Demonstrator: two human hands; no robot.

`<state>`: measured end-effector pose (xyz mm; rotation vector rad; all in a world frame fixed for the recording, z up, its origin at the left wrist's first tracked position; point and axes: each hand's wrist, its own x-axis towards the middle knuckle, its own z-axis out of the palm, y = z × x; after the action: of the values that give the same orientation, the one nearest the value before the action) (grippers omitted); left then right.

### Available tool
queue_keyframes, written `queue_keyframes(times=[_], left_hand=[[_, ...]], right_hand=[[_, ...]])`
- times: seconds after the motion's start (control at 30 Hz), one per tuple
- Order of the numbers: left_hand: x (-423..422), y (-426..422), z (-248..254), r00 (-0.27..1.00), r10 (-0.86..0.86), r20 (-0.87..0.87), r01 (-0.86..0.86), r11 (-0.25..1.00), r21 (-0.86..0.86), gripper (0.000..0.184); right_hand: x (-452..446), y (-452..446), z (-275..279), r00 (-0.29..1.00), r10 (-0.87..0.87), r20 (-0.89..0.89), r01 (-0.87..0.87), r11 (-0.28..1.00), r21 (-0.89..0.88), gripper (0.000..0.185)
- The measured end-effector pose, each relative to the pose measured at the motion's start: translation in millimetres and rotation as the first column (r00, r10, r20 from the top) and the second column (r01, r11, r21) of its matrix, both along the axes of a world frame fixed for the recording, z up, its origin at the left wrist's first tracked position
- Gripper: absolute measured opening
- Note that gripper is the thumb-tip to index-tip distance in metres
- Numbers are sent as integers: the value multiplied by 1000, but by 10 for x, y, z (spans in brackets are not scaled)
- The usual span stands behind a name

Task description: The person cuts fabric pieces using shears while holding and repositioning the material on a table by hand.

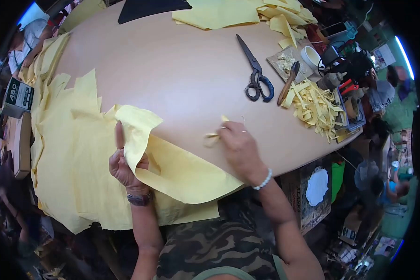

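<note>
My left hand (pixel 123 170) grips a curled piece of yellow sheet material (pixel 184 179), with one finger stretched up along its edge. Part of that hand is hidden behind the fold. My right hand (pixel 240 147), fingers closed, pinches a small yellow strip (pixel 212 136) over the table; motion blurs the strip. Under and left of my left hand lies a layered spread of yellow sheets (pixel 74 154). Large scissors (pixel 255 74) with dark handles rest on the table, above and right of my right hand.
On the tan table (pixel 158 65), a pile of yellow strips (pixel 315 109) lies at right near a wooden-handled tool (pixel 289 83), a board (pixel 284 63) and a white cup (pixel 311 57). Yellow pieces (pixel 219 13) and a black piece (pixel 154 9) lie at the far edge. A person (pixel 30 39) is at upper left.
</note>
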<state>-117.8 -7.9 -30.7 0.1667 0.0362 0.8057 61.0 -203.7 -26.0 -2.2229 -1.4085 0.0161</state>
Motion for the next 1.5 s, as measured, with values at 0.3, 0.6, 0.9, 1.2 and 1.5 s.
queue_keyframes(times=[0.3, 0.6, 0.9, 1.2, 1.5], left_hand=[[49, -69, 85, 976, -14, -216, 36, 995, 96, 65], [259, -446, 352, 678, 312, -666, 442, 550, 708, 44], [-255, -416, 417, 86, 942, -325, 570, 221, 792, 60], [-878, -399, -74, -249, 965, -84, 689, 237, 685, 16], [-922, 804, 659, 122, 853, 508, 866, -342, 365, 25]], right_hand=[[1721, -1214, 526, 760, -650, 0, 625, 730, 276, 16], [775, 247, 673, 845, 51, -533, -5, 996, 87, 65], [736, 505, 349, 431, 156, -889, -16, 986, 166, 49], [1231, 273, 224, 729, -78, -680, 317, 919, 235, 34], [1161, 119, 345, 590, 49, -806, 355, 881, 314, 36]])
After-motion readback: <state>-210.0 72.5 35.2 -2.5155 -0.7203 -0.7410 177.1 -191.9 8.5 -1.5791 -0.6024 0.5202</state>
